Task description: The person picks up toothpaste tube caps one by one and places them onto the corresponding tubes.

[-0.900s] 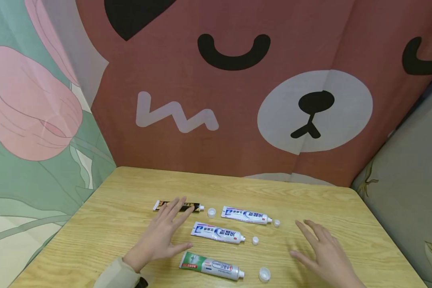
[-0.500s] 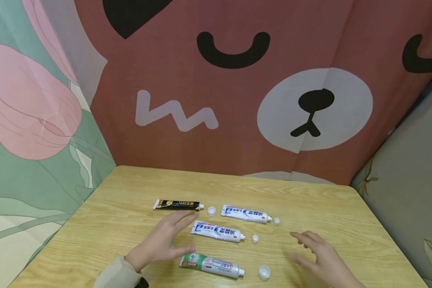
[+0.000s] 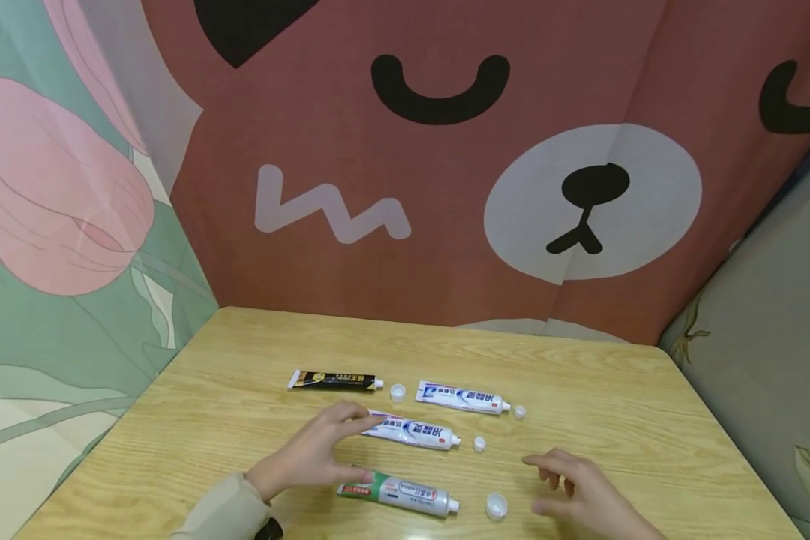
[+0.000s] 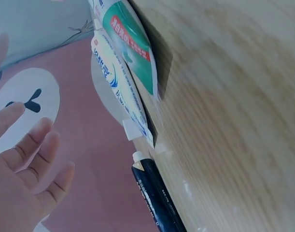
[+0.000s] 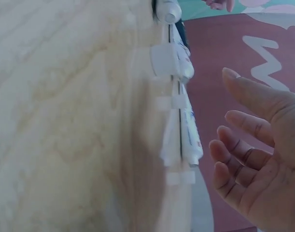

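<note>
Four toothpaste tubes lie uncapped on the table. My left hand [image 3: 316, 448] is above the left ends of the green-and-silver toothpaste tube [image 3: 412, 497] and the nearer white-and-blue toothpaste tube [image 3: 418, 431], covering a little of both. Its fingers are relaxed, and the left wrist view shows nothing in them. A black toothpaste tube [image 3: 337, 381] and a second white-and-blue toothpaste tube [image 3: 462, 397] lie farther back. My right hand [image 3: 583, 491], loosely curled and holding nothing, hovers right of the large white cap [image 3: 496, 507]. In the right wrist view its fingers [image 5: 244, 150] are apart from everything.
Beside the tube nozzles sit small white caps: one by the black tube [image 3: 397, 392], a cap [image 3: 520, 412] by the far white tube, another cap [image 3: 479, 444] by the nearer one. The wooden table [image 3: 243, 420] ends at a bear-print curtain [image 3: 439, 262].
My left hand has drawn back from over the black tube and lowered toward the nearer tubes. My right hand has shifted left and its fingers have curled more. The tubes stay put.
</note>
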Demonstrator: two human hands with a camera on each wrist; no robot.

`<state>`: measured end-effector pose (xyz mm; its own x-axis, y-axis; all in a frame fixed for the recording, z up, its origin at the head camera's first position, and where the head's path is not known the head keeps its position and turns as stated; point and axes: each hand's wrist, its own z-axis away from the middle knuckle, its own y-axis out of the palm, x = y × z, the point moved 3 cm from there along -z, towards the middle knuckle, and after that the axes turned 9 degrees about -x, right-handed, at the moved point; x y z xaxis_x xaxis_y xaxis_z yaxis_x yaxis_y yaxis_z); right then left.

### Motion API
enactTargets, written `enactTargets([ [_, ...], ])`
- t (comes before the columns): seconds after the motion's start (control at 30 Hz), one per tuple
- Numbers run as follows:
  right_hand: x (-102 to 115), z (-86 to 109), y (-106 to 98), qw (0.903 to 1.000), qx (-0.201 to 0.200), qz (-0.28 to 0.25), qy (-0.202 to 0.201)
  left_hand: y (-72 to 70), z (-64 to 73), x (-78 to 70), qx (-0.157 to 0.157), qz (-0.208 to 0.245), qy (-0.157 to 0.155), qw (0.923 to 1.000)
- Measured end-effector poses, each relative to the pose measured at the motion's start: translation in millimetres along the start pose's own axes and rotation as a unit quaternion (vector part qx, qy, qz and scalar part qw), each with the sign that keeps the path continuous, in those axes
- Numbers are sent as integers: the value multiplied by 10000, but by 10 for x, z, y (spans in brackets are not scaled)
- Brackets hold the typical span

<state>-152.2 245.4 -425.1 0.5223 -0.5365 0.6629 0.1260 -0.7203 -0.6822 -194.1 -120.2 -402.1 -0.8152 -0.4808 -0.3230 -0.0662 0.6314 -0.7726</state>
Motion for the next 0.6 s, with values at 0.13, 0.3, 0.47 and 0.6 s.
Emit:
enactTargets([
  [0.13, -38, -10, 68, 9991, 181, -361, 95, 26, 3, 0, 235, 116, -150, 9995],
  [0.3, -38, -30, 132, 9972, 306, -591, 339, 61, -15, -4, 518, 148, -220, 9983],
  [0.47, -31, -53, 207, 9955, 393, -735, 442, 118, -39, 5, 851, 233, -347, 9955],
  [0.6, -45, -67, 263, 9936, 477, -869, 535, 146, -60, 6, 1080, 398, -504, 9921],
])
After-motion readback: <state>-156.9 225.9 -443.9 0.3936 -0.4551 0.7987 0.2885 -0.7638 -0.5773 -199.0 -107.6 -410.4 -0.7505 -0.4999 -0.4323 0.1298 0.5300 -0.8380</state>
